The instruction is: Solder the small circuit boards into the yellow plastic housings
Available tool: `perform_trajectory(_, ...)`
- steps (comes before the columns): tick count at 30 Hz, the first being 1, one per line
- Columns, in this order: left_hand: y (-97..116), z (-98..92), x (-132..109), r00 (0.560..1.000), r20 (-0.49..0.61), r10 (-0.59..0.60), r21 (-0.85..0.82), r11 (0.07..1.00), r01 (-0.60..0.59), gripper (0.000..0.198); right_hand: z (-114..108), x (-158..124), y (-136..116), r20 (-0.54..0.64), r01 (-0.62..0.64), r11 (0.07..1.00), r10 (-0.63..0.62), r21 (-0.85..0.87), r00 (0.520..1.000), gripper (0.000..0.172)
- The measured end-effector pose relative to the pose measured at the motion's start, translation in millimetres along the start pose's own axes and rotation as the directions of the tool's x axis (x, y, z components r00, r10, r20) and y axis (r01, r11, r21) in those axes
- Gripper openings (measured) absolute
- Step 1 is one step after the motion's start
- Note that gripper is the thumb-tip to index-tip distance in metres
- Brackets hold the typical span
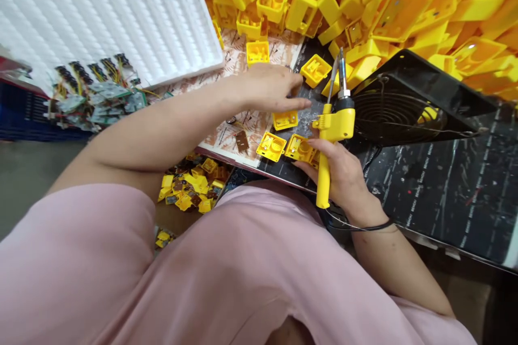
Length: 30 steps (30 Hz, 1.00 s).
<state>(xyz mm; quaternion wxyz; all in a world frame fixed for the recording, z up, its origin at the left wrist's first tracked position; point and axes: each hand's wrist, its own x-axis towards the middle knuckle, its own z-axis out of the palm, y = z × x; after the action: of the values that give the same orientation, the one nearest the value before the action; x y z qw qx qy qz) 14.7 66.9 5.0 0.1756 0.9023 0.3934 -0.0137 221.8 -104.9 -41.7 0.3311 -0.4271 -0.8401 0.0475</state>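
Pink clothing faces the soldering gun, long axis pointing tip-away; right hand grips it, left hand, fingers parted, sits beside it.

My right hand has room to pass rightward over the desk; beyond, the fan stands in the way, the pile walls the far side, foam the far left.

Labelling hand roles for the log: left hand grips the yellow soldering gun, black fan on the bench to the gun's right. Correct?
Wrong hand. The head view shows the right hand, not the left hand, gripping the yellow soldering gun; the black fan is on the bench to the gun's right.
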Motion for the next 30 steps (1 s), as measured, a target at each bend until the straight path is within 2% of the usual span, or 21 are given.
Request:
perform_trajectory(2, -1, 3.7, -10, 0.995, -0.09, -0.038, 0.011, 0.999, 0.039, 0.039, 1, -2, 0, -0.007, 0.008, 1.0, -0.008, -0.018, 1.0, 0.046)
perform_trajectory(3, -2, 5.0, -17, 0.994, -0.102, -0.031, 0.013, 0.999, 0.033, 0.038, 1, -2, 1, -0.012, 0.01, 1.0, -0.01, -0.027, 1.0, 0.047)
perform_trajectory(6, -5, 8.8, -36, 0.998, -0.062, 0.009, 0.024, 1.0, -0.007, 0.042, 2, -3, 3, -0.024, 0.018, 0.998, -0.019, -0.061, 1.0, 0.049)
perform_trajectory(9, -5, 13.5, -41, 0.999, -0.033, 0.036, 0.006, 0.999, -0.036, 0.044, 2, -5, 5, -0.02, 0.035, 0.996, -0.037, -0.079, 0.999, 0.048)
perform_trajectory(13, 3, 15.7, -34, 0.986, -0.012, 0.166, 0.009, 0.986, -0.166, 0.044, 2, -12, 9, -0.04, 0.056, 0.993, -0.061, -0.102, 0.997, 0.052)
perform_trajectory(16, 13, 16.5, -35, 0.951, 0.055, 0.305, -0.039, 0.952, -0.303, 0.052, 5, -19, 16, -0.063, 0.022, 0.994, -0.029, -0.109, 0.998, 0.06)
perform_trajectory(18, 15, 16.9, -45, 0.94, 0.008, 0.342, -0.106, 0.935, -0.339, 0.056, 7, -22, 20, -0.046, 0.004, 0.999, -0.007, -0.047, 0.999, 0.07)
perform_trajectory(19, 12, 15.8, -54, 0.946, -0.049, 0.321, -0.13, 0.937, -0.325, 0.057, 6, -24, 21, -0.032, -0.002, 1.0, 0.001, -0.023, 1.0, 0.075)
perform_trajectory(21, -3, 8.8, -80, 0.966, -0.19, 0.177, -0.113, 0.973, -0.201, 0.053, 2, -25, 21, -0.018, -0.006, 1.0, 0.006, 0.001, 1.0, 0.082)
perform_trajectory(22, -16, 2.5, -96, 0.964, -0.259, 0.061, -0.071, 0.994, -0.082, 0.048, -1, -25, 20, -0.018, -0.013, 1.0, 0.013, 0.002, 1.0, 0.082)
perform_trajectory(24, -49, -14.4, -131, 0.912, -0.361, -0.196, 0.076, 0.968, 0.238, 0.036, -8, -22, 17, -0.03, -0.029, 1.0, 0.029, 0.004, 0.999, 0.079)
perform_trajectory(25, -66, -23.3, -148, 0.857, -0.416, -0.303, 0.148, 0.907, 0.393, 0.029, -11, -19, 15, -0.039, -0.034, 0.999, 0.034, 0.004, 0.999, 0.078)
perform_trajectory(26, -80, -31.1, -163, 0.819, -0.444, -0.363, 0.206, 0.849, 0.487, 0.028, -13, -15, 12, -0.045, -0.041, 0.999, 0.041, 0.003, 0.998, 0.077)
perform_trajectory(27, -91, -36.7, -176, 0.802, -0.436, -0.408, 0.249, 0.802, 0.543, 0.028, -14, -10, 10, -0.044, -0.049, 0.999, 0.049, 0.004, 0.998, 0.076)
perform_trajectory(28, -97, -39.5, -187, 0.808, -0.402, -0.431, 0.289, 0.778, 0.559, 0.028, -13, -4, 7, -0.043, -0.046, 0.999, 0.046, 0.007, 0.998, 0.074)
perform_trajectory(30, -97, -36.1, -198, 0.865, -0.285, -0.414, 0.378, 0.78, 0.498, 0.027, -9, 11, 2, -0.039, -0.037, 0.999, 0.037, 0.004, 0.999, 0.07)
